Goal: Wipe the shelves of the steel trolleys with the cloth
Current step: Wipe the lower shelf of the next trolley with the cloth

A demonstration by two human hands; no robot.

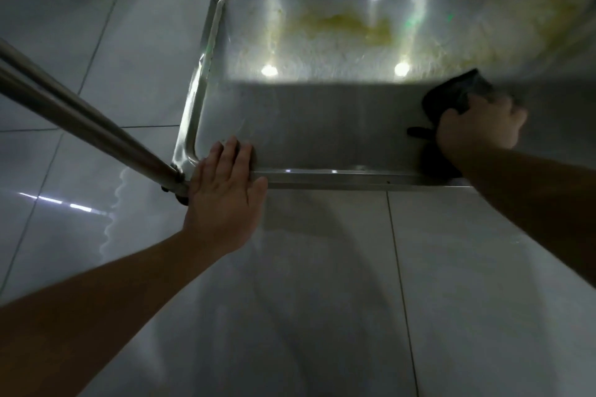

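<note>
A dark cloth is pressed flat on the low steel shelf of the trolley, near the right side of the shelf. The cloth is held under the right hand, whose fingers are curled over it in a closed grip. The far edge of the cloth looks blurred. The left hand is laid flat on the near left corner of the shelf, with its fingers straight and its grip loose, so nothing is held in it. The fingertips are rested over the raised rim at the front. A yellow stain is seen on the far part of the shelf, where bright light spots are shown on the steel. The near part of the shelf is left in shadow. A round steel post is joined to the left corner, just beside the left hand. Pale shiny floor tiles are seen below and around the trolley.
</note>
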